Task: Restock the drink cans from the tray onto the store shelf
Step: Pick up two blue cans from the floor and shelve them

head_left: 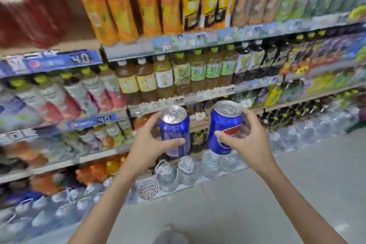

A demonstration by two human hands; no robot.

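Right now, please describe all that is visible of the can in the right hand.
The blue can looks like shiny metal, with a silver top and unopened pull tab, and a red and white logo on its side. It tilts slightly, held in the air before the shelves. The right hand grips it, thumb in front, fingers behind.

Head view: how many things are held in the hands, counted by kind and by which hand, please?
Blue drink can in the left hand: 1
Blue drink can with red and white logo, in the right hand: 1
Total: 2 cans
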